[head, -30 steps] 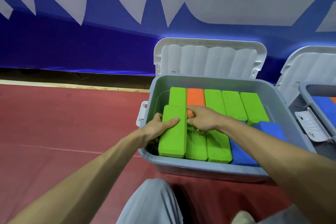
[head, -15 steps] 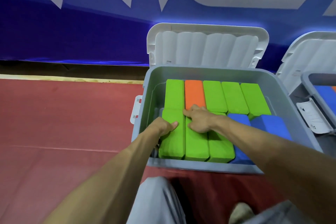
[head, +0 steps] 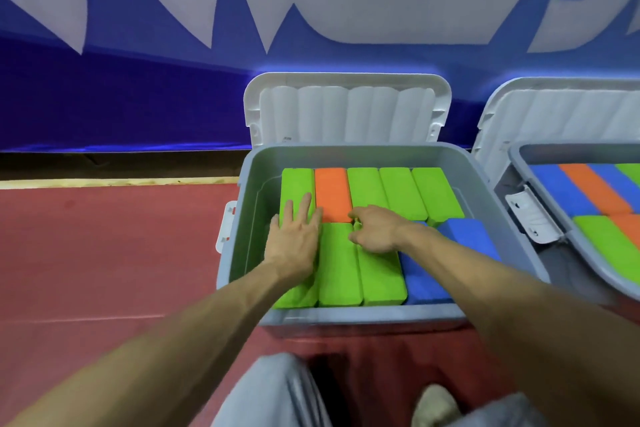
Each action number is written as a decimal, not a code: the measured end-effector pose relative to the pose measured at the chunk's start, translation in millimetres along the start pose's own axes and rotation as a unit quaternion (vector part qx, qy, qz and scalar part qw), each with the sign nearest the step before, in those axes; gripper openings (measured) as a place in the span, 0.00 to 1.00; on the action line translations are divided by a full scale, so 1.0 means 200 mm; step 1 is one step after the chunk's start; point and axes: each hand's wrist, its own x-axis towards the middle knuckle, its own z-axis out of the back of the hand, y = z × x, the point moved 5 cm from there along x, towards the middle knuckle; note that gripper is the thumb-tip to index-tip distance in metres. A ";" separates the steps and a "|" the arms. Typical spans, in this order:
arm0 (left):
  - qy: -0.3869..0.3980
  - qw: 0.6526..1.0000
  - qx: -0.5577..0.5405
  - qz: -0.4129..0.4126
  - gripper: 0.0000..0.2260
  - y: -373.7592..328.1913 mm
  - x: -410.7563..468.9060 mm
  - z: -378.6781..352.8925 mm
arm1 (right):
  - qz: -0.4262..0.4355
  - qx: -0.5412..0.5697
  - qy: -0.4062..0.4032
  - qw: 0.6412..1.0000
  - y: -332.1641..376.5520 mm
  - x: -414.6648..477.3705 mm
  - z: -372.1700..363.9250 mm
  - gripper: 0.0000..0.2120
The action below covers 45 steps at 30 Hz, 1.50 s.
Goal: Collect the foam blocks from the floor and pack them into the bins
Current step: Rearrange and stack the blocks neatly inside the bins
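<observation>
Head camera: white lettering on the blue banner (head: pixel 138 97) is running off the frame's top, unreadable. At centre, the left hand (head: pixel 294 243) is pressing flat, fingers straight, on a green foam block (head: pixel 297 298) in the grey bin (head: pixel 363 317), hiding most of it. The right hand (head: pixel 375 232) is resting curled on neighbouring green blocks (head: pixel 381 281), grip unclear. A second bin (head: pixel 571 147) is running off the right edge.
</observation>
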 end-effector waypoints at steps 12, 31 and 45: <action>0.058 0.980 -0.153 -0.113 0.28 -0.48 0.25 -0.01 | -0.144 0.013 -0.073 0.987 -0.78 -0.09 0.08 0.26; 0.010 0.977 -0.009 -0.211 0.27 -0.44 0.36 -0.21 | -0.120 -0.091 -0.203 0.967 -0.88 0.04 -0.23 0.38; -0.021 0.982 -0.048 -0.179 0.26 -0.46 0.35 -0.20 | -0.125 -0.060 -0.204 0.969 -0.91 0.09 -0.21 0.28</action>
